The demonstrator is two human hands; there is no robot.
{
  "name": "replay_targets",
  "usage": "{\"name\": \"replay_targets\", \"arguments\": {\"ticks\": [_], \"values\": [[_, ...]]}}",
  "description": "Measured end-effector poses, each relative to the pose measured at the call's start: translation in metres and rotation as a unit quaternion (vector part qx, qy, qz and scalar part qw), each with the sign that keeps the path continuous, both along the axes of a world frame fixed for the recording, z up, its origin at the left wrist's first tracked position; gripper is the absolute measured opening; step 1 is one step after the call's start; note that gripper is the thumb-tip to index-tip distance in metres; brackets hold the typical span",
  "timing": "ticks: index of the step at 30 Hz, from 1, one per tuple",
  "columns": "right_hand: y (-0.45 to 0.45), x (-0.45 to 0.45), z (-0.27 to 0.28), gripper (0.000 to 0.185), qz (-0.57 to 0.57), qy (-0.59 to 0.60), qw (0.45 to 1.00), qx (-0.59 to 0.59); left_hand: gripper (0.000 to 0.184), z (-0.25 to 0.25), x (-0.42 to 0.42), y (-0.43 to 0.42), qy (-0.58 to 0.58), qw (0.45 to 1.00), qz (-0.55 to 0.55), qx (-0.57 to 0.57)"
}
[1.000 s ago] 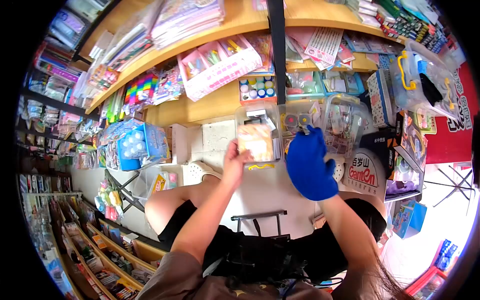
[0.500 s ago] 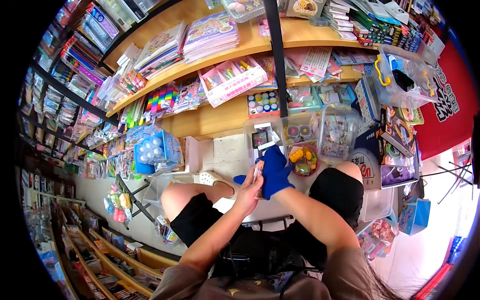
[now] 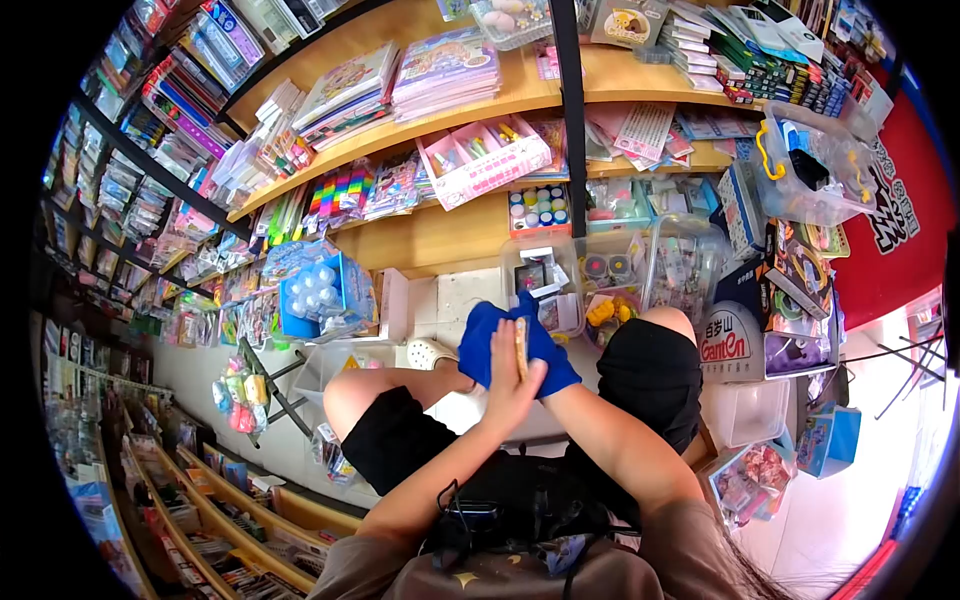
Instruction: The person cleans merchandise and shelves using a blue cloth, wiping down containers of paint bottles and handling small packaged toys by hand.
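Between my two hands stands a thin, flat pack [image 3: 521, 345], seen edge-on with a pale, patterned edge. My left hand [image 3: 510, 385] presses against its near side, fingers pointing forward. A blue cloth [image 3: 544, 362] covers my right hand [image 3: 540, 378] and reaches past my left fingers on the other side. My right fingers are hidden under it, and its folds do not show clearly whether it is wrapped or worn. In front of my hands is a clear plastic bin [image 3: 577, 312] with small boxes inside.
Wooden shelves [image 3: 450, 105] with books and a pink box [image 3: 490, 170] rise ahead. A blue box [image 3: 347, 290] of clear balls stands left, near a white clog [image 3: 430, 353]. Right are a clear lidded container [image 3: 684, 262], a carton [image 3: 728, 345] and a yellow-handled bin [image 3: 815, 190].
The flat pack has turned more edge-on. My left fingers have straightened along it, and the blue cloth now spreads farther left, past my left hand. The view has shifted slightly.
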State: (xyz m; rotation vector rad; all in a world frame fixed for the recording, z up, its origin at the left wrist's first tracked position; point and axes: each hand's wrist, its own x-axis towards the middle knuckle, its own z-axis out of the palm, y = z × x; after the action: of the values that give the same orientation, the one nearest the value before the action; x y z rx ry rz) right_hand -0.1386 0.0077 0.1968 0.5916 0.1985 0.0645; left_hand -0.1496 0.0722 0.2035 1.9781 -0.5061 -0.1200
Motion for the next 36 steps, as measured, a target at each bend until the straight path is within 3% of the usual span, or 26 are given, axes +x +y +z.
{"name": "replay_targets", "arguments": {"ticks": [1,2,3,4,6,8,9,11,12,15,16,19,20,22,23,25,26,28,30,31,33,34,36], "values": [[0.006,-0.008,0.008,0.041,-0.074,0.05,0.935,0.342,0.08,0.001,-0.003,-0.007,0.004,1.0,-0.012,-0.009],[0.012,-0.016,0.015,0.036,-0.144,0.083,0.75,0.64,0.086,-0.001,0.002,-0.008,0.014,1.0,-0.014,-0.003],[0.002,-0.007,-0.013,0.038,-0.164,0.09,0.48,0.857,0.083,0.002,0.009,-0.009,0.031,0.999,0.006,-0.024],[-0.009,0.001,-0.041,0.04,-0.164,0.086,0.152,0.971,0.082,0.0,0.021,-0.009,0.098,0.99,0.038,-0.094],[-0.015,-0.001,-0.009,0.036,-0.07,0.102,-0.317,0.94,0.076,0.02,0.046,-0.008,0.259,0.928,0.082,-0.254],[-0.004,-0.01,0.01,0.024,-0.015,0.078,-0.135,0.988,0.059,0.006,0.081,0.017,0.339,0.855,0.1,-0.379],[-0.005,-0.008,0.021,0.021,-0.075,0.129,0.045,0.988,0.055,0.01,0.091,0.03,0.393,0.799,0.106,-0.443],[-0.008,0.006,0.018,0.012,0.119,0.208,-0.222,0.945,0.053,0.019,0.097,0.056,0.391,0.739,0.023,-0.548],[-0.002,0.01,0.023,0.014,0.043,0.169,-0.362,0.916,0.053,0.024,0.098,0.066,0.384,0.705,-0.02,-0.596],[-0.004,0.014,0.017,0.012,0.118,0.227,-0.229,0.939,0.056,0.038,0.089,0.084,0.384,0.653,-0.016,-0.652],[0.009,0.008,-0.019,0.011,0.037,0.201,-0.391,0.898,0.057,0.023,0.091,0.101,0.391,0.65,0.006,-0.652],[-0.002,0.006,0.016,0.01,-0.058,0.273,-0.353,0.893,0.046,-0.006,0.096,0.131,0.417,0.636,0.064,-0.646],[-0.002,0.005,0.018,0.01,-0.07,0.283,-0.35,0.89,0.041,0.006,0.092,0.131,0.423,0.63,0.053,-0.649],[0.001,0.007,0.038,0.01,0.095,0.313,-0.103,0.939,0.044,0.012,0.089,0.138,0.361,0.694,0.037,-0.622],[0.007,0.01,0.025,0.012,0.078,0.294,-0.108,0.947,0.044,0.027,0.086,0.139,0.33,0.726,0.035,-0.602],[0.003,0.012,0.032,0.011,0.048,0.309,-0.002,0.95,0.045,0.04,0.083,0.156,0.3,0.751,0.035,-0.587],[0.0,0.012,0.033,0.011,0.051,0.338,-0.031,0.939,0.045,0.047,0.081,0.167,0.286,0.763,0.036,-0.579],[0.002,0.004,-0.011,0.017,-0.081,0.227,-0.284,0.928,0.039,0.062,0.076,0.191,0.251,0.776,0.065,-0.575],[-0.002,-0.004,0.007,0.02,-0.209,0.085,-0.532,0.816,0.035,0.076,0.07,0.223,0.211,0.799,0.116,-0.551],[-0.004,-0.003,0.017,0.02,-0.226,0.092,-0.531,0.812,0.035,0.078,0.066,0.247,0.193,0.8,0.138,-0.551],[-0.008,-0.005,0.03,0.019,-0.216,0.167,-0.432,0.859,0.034,0.077,0.054,0.306,0.165,0.8,0.184,-0.547],[-0.01,-0.007,0.036,0.019,-0.196,0.22,-0.351,0.889,0.033,0.07,0.047,0.34,0.134,0.798,0.251,-0.531],[-0.009,-0.004,0.032,0.01,-0.064,0.33,-0.095,0.937,0.03,0.048,0.028,0.409,0.081,0.787,0.369,-0.488]]}}
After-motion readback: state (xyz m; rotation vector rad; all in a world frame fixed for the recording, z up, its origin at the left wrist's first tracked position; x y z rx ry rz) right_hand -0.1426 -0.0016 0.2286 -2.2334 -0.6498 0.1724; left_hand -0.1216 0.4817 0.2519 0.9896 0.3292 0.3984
